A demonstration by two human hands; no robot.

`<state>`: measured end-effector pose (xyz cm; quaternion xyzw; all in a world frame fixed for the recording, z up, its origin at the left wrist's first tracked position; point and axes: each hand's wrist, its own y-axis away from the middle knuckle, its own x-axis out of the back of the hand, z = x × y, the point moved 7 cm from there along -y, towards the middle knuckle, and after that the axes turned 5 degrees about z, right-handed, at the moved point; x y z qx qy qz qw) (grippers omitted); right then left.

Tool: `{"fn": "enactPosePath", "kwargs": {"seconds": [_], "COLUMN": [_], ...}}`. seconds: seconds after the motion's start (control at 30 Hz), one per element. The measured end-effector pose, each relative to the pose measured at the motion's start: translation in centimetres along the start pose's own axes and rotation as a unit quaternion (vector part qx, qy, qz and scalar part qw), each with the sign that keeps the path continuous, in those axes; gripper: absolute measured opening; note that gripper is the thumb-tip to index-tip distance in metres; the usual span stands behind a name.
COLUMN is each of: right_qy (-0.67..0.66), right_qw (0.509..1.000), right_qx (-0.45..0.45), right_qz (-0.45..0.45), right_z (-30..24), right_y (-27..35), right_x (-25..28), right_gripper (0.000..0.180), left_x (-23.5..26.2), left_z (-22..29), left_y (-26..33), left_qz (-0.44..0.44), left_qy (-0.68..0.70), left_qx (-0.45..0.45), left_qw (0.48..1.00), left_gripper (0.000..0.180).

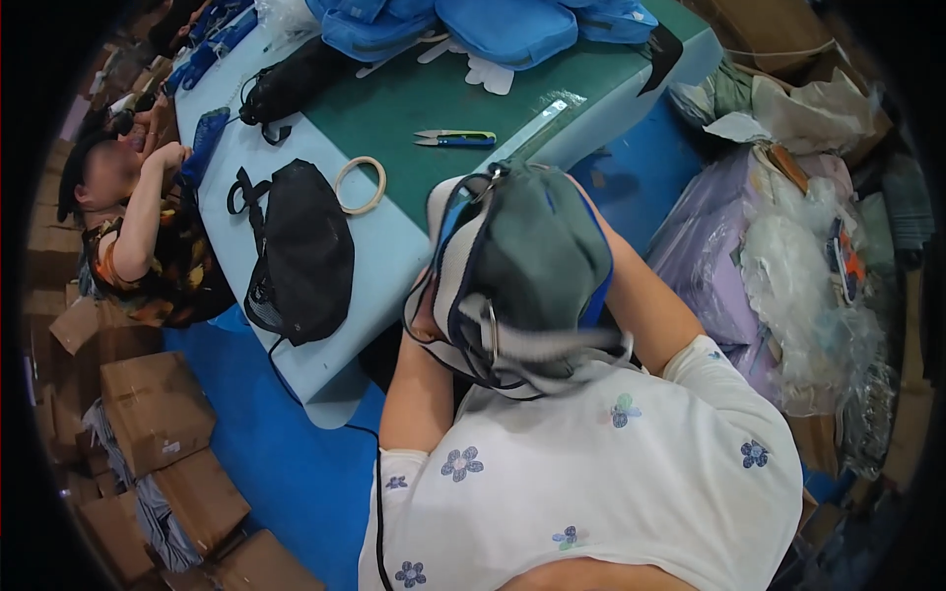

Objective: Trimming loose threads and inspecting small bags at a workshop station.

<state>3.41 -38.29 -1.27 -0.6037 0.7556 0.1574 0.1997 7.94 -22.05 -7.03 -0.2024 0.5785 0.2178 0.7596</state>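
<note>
A grey-green fabric bag (552, 241) with blue edging is held up in front of my chest, at the near edge of the table. Its white-and-navy striped strap (455, 231) loops down the left side, and a lower stretch of webbing is smeared by motion. Behind that strap, my left hand (424, 320) shows only in part, closed against the bag's left side. My right forearm (631, 286) reaches up behind the bag, which hides the right hand and its fingers. Thread snips (455, 139) with yellow and blue handles lie on the green mat beyond the bag.
Left of the bag are a black pouch (307, 251) and a tape roll (361, 185). Blue bags (507, 34) are piled on the green mat (384, 128). A co-worker (138, 217) sits at far left. Cartons (158, 409) and plastic-wrapped bundles (705, 231) flank the table.
</note>
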Motion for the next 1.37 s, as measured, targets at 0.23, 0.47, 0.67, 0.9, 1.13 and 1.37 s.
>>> {"fn": "enactPosePath", "kwargs": {"seconds": [0.23, 0.47, 0.67, 0.9, 1.13, 1.37], "right_qy": [-0.104, -0.320, 0.184, 0.534, 0.772, 0.645], "right_qw": [0.992, 0.933, 0.975, 0.794, 0.608, 0.713], "right_qx": [-0.060, -0.158, 0.027, 0.259, 0.169, 0.263], "right_qz": [0.043, -0.041, 0.125, -0.129, -0.077, -0.076], "right_z": [1.5, 6.0, -0.4, -8.5, -6.6, -4.9], "right_y": [-0.2, 5.2, 7.0, 9.8, 11.4, 11.8], "right_x": [2.5, 3.8, 12.5, -1.1, 2.1, 3.0], "right_gripper": [0.024, 0.040, 0.045, 0.016, 0.024, 0.044], "left_x": [-5.3, 0.1, -9.0, -10.9, -8.3, -9.4], "left_z": [0.7, -3.4, -3.0, -7.1, -8.2, -8.8], "left_y": [-0.9, 2.1, -1.1, -2.6, -2.5, -2.1], "left_qz": [-0.092, 0.136, 0.000, -0.062, -0.005, -0.096], "left_qy": [0.001, -0.077, -0.464, -0.715, -0.705, -0.683], "left_qx": [0.038, 0.153, 0.095, -0.076, -0.057, -0.011], "left_qw": [0.995, 0.976, 0.881, 0.692, 0.707, 0.724], "left_gripper": [0.060, 0.041, 0.045, 0.043, 0.043, 0.045]}}
